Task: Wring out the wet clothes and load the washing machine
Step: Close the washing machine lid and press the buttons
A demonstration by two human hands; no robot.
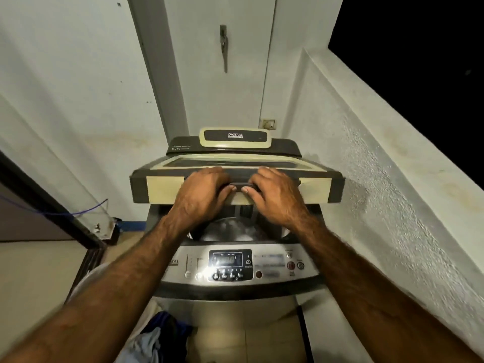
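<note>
A top-loading washing machine (262, 302) stands in front of me, its control panel (230, 265) lit. Its folding lid (314, 188) is raised part-way, level over the drum opening. My left hand (201, 195) and my right hand (272, 195) both grip the lid's front edge by its dark handle, fingers over the top and thumbs underneath. Under the lid I glimpse the drum (230, 229) with something pale inside. A pile of blue and pale wet clothes (154, 339) lies at the bottom left, beside the machine.
A rough plastered parapet wall (379, 192) runs along the right, close to the machine. A white wall and a closed door with a latch (223, 45) stand behind it. At the left are a dark sliding door frame (52, 205) and a blue wire (86, 210).
</note>
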